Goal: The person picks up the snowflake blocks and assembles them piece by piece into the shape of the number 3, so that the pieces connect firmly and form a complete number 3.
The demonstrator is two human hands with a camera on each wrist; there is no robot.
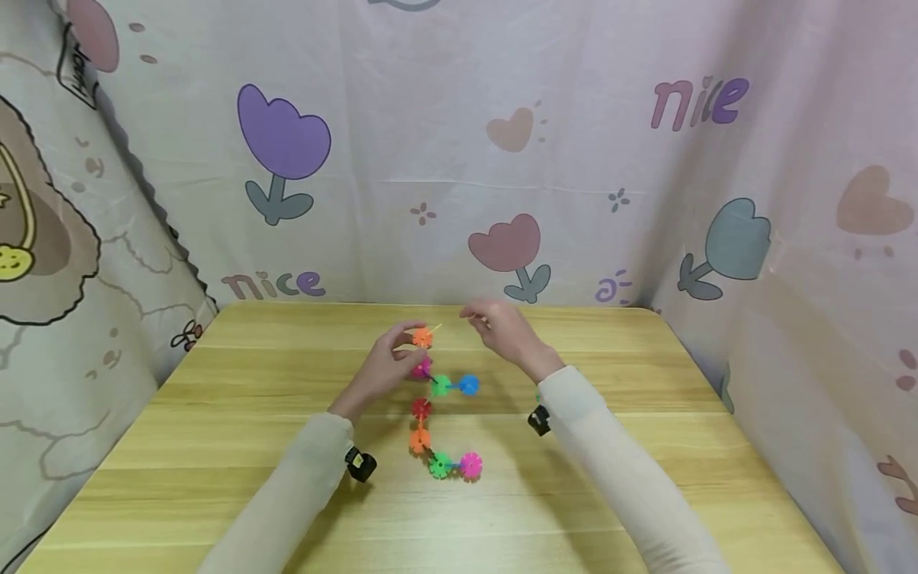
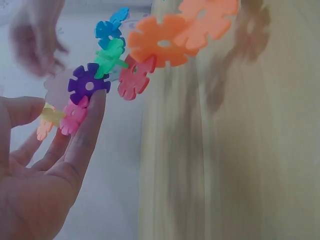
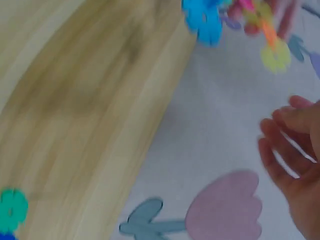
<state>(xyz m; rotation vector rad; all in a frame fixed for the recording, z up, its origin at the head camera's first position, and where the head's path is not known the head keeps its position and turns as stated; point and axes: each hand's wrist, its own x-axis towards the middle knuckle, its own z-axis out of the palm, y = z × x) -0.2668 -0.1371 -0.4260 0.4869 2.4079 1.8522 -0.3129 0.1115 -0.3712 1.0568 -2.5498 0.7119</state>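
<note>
On the bench [image 1: 215,446], a snowflake-piece chain [image 1: 437,414] and two hands at its far end.
From the head view, left hand [image 1: 387,363] pinches the top orange piece [image 1: 422,338]; right hand [image 1: 502,327] hovers beside it, fingers loose, holding nothing. Left wrist view: fingers [image 2: 85,130] press the purple piece [image 2: 89,84]. Right wrist view: fingers [image 3: 285,150] spread, blue piece [image 3: 204,20] well apart.

Both arms reach forward in long pale sleeves, each with a small black camera strapped at the wrist. The left hand [image 1: 387,363] is bent at the wrist with its fingers [image 2: 82,132] and thumb closed in a pinch grip, palm turned inward. The right hand [image 1: 502,327] is held up a little higher, just beside the left, its fingers [image 3: 280,155] loosely bent and holding nothing.
</note>
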